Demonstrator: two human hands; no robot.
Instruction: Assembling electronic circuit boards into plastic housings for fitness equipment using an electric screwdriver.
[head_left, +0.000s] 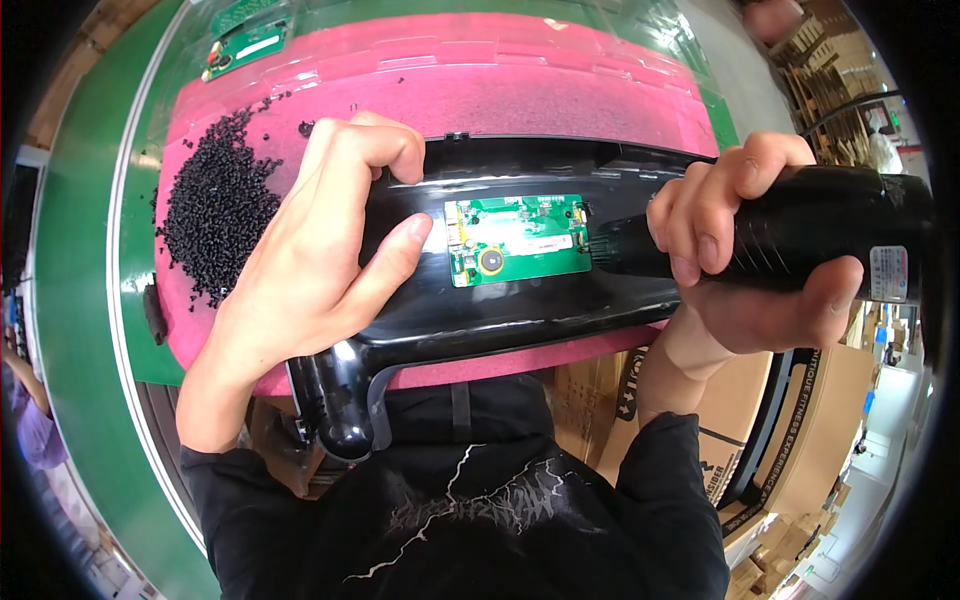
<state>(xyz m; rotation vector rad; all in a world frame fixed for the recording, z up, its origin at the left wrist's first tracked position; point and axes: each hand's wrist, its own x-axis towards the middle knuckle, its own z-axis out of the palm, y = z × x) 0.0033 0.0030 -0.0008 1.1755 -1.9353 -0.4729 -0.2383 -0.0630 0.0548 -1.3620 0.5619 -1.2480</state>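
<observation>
A long black plastic housing (pixel 480 322) lies across the pink mat, with a rounded stub at its near left. In its hollow sits a green circuit board (pixel 535 262) with a round black part. My left hand (pixel 320 240) grips the housing left of the board, fingers curled at the far side and thumb near the board. My right hand (pixel 735 230) is wrapped round a black cylindrical handheld tool (pixel 830 225) with ridges and a label. Its narrow, bristle-like tip points at the board's right edge; I cannot tell whether it touches.
A heap of small black screws (pixel 215 205) lies on the pink mat (pixel 410 95), left of my left hand. Another green board (pixel 245 48) rests at the far left by a clear plastic tray (pixel 560 50). Cardboard boxes (pixel 810 430) stand at the right.
</observation>
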